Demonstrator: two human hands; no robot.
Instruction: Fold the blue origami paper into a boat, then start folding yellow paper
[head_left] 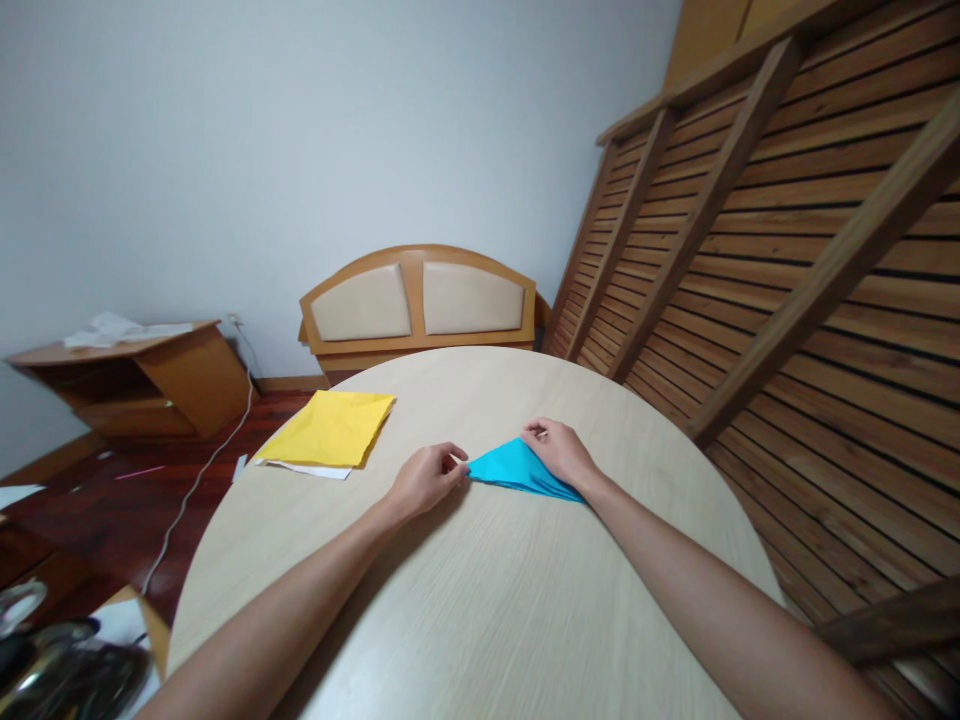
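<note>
Blue folded paper [517, 468] lies near the far middle of the round table [480, 600]. Left hand [424, 480] pinches its pointed left corner; right hand [559, 452] presses flat on it. Aligning the edges before creasing would keep the fold sharp. Yellow sheets [330, 428] lie by the far-left edge.

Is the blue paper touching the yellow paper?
Apart. The head view shows bare table between the blue paper, held by the left hand and right hand, and the yellow paper farther left.
</note>
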